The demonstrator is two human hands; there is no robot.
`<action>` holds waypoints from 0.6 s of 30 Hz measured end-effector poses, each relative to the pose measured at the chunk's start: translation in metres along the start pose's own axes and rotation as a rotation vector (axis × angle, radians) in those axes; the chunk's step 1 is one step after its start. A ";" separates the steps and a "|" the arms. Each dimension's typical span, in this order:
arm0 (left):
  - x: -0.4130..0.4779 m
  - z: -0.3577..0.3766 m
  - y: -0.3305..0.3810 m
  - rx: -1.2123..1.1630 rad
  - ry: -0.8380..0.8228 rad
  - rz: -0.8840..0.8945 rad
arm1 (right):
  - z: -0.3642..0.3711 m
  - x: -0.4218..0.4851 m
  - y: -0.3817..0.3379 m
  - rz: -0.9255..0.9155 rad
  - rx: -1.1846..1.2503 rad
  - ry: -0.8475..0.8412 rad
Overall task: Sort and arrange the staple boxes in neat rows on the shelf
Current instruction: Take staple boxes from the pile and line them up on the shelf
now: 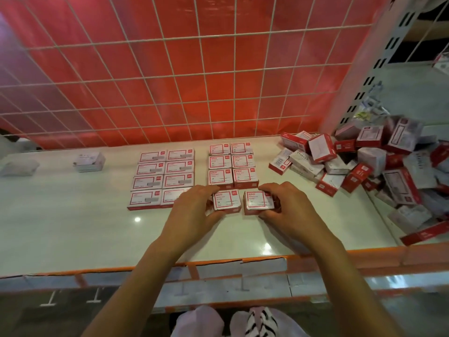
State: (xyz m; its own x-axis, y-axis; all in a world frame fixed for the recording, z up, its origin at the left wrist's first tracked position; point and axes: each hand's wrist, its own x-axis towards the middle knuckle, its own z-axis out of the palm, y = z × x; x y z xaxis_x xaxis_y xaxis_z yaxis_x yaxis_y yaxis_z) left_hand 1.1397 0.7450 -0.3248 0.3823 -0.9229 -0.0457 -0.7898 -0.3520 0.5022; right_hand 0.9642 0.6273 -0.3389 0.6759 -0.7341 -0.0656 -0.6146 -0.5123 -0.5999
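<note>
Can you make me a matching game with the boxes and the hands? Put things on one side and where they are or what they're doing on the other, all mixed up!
Things:
1. jumbled pile
2. lone pale box
3. left hand
4. right hand

Places or states:
A. alone near the left end of the shelf
B. gripping the right front box
C. heaped at the shelf's right end
D. gripping the left front box

Pairs: 1-C, 2-A, 3-D, 4-B.
</note>
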 end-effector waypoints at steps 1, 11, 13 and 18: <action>-0.001 -0.001 -0.001 0.009 0.000 -0.007 | 0.002 0.002 -0.002 0.001 -0.006 0.001; -0.002 0.002 -0.003 0.068 0.045 -0.018 | 0.020 0.010 -0.012 0.040 -0.028 0.050; -0.002 0.004 -0.003 0.083 0.045 -0.021 | 0.022 0.011 -0.011 0.050 -0.025 0.063; 0.002 0.006 -0.005 0.099 0.049 -0.041 | 0.025 0.012 -0.013 0.072 0.042 0.102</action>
State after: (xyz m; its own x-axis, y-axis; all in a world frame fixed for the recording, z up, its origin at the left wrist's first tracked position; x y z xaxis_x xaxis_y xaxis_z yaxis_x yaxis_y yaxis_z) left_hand 1.1414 0.7442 -0.3323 0.4362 -0.8996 -0.0208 -0.8156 -0.4050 0.4132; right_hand 0.9901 0.6361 -0.3517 0.5842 -0.8110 -0.0298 -0.6410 -0.4386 -0.6299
